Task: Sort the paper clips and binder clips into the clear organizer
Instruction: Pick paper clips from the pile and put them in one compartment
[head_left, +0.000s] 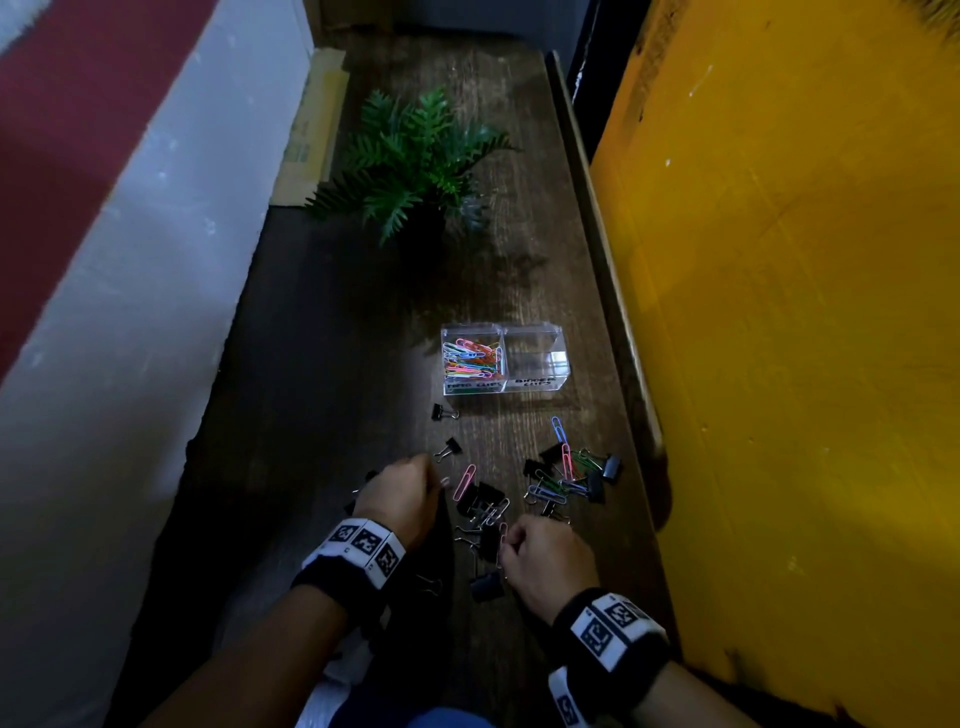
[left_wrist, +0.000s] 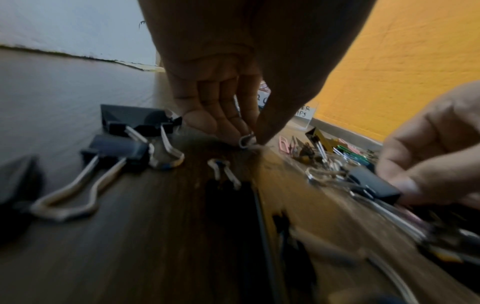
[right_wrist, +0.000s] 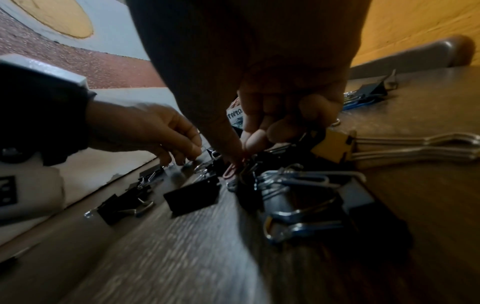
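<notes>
The clear organizer (head_left: 504, 358) has two labelled compartments. The left one holds several coloured paper clips (head_left: 470, 358); the right one looks empty. Loose black binder clips (head_left: 485, 501) and paper clips (head_left: 563, 467) lie scattered in front of it. My left hand (head_left: 434, 480) pinches the end of a pale paper clip (left_wrist: 246, 142) against the table, thumb against fingertips. To its left lie two binder clips (left_wrist: 116, 148). My right hand (head_left: 506, 545) pinches a pink paper clip (right_wrist: 231, 172) in the middle pile, with its curled fingers (right_wrist: 283, 127) above the binder clips there.
A green fern (head_left: 415, 156) stands further back on the dark wooden table (head_left: 322, 415). A yellow wall (head_left: 779, 312) and raised ledge (head_left: 613, 291) run along the right side. A white wall (head_left: 156, 260) borders the left. Flat cardboard (head_left: 311, 130) leans at the back left.
</notes>
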